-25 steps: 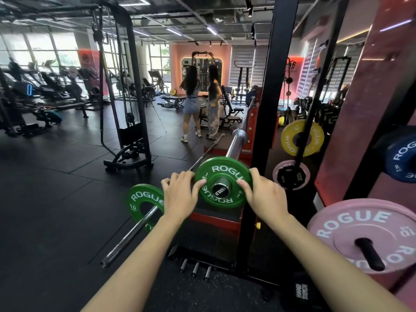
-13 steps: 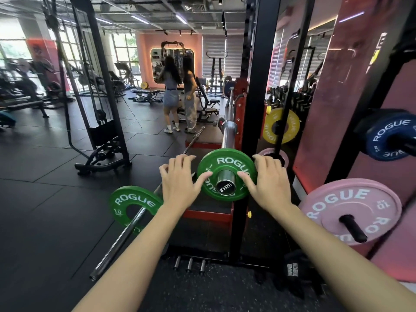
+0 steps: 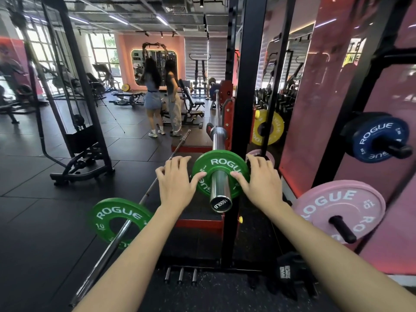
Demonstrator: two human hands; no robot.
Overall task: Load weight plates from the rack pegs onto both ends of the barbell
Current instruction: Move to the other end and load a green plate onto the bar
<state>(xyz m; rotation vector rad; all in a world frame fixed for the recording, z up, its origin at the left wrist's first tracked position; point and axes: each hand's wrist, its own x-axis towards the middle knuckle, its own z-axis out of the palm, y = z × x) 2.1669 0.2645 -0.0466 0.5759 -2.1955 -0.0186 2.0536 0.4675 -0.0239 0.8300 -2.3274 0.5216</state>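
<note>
A green Rogue plate (image 3: 221, 164) sits on the chrome sleeve of the barbell (image 3: 220, 190), a hand's width in from the sleeve's end cap. My left hand (image 3: 176, 182) grips the plate's left rim and my right hand (image 3: 262, 180) grips its right rim, thumbs on the plate's face. The barbell runs away from me along the rack's black upright (image 3: 245, 113). On rack pegs to the right hang a pink plate (image 3: 337, 206), a blue plate (image 3: 373, 134) and a yellow plate (image 3: 275, 129).
A second barbell (image 3: 112, 246) lies on the floor at left with a green 10 plate (image 3: 117, 213) on it. A cable machine (image 3: 76, 136) stands at left. Two people (image 3: 162, 97) stand further back. Black gloves (image 3: 292, 273) lie by the rack's foot.
Both hands have slid the green plate further along the sleeve, away from me, so more bare chrome shows in front of it. My view has moved closer and slightly right.
</note>
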